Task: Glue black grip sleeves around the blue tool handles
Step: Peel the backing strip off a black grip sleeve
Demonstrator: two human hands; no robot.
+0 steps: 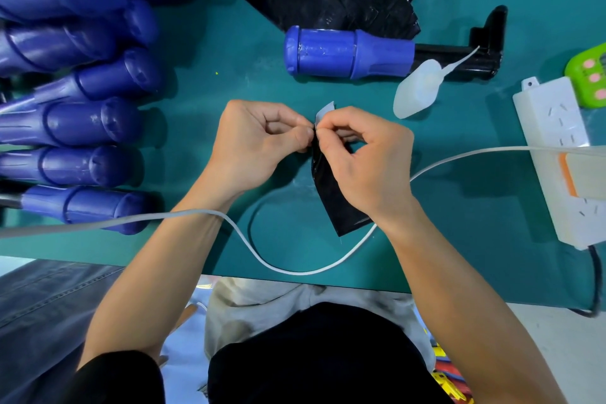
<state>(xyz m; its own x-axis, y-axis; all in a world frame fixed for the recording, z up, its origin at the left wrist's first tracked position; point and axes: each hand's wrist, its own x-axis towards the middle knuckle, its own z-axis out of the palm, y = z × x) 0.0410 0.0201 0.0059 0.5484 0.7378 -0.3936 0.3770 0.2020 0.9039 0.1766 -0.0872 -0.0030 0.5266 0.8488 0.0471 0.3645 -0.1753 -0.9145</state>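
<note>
- The pile of blue handles point(85, 121) lies loose at the left of the table point(229, 75). A knock from an elbow could roll one off the edge.
- The left hand point(259, 144) pinches the top edge of the black grip sleeve point(331, 193), fingers curled tight. If that pinch slips, the sleeve may fold and stick to itself.
- The right hand point(367, 154) nips the same edge beside a pale tab point(325, 109), likely backing. A hard pull could tear it.
- The white cable point(295, 270) loops under both wrists and could snag them.
- The single blue tool handle point(347, 52) waits beyond the hands with a glossy streak, glue I'd guess. A delay could let it set.
- The glue bottle point(416, 92) lies on its side touching that tool and may leak.
</note>
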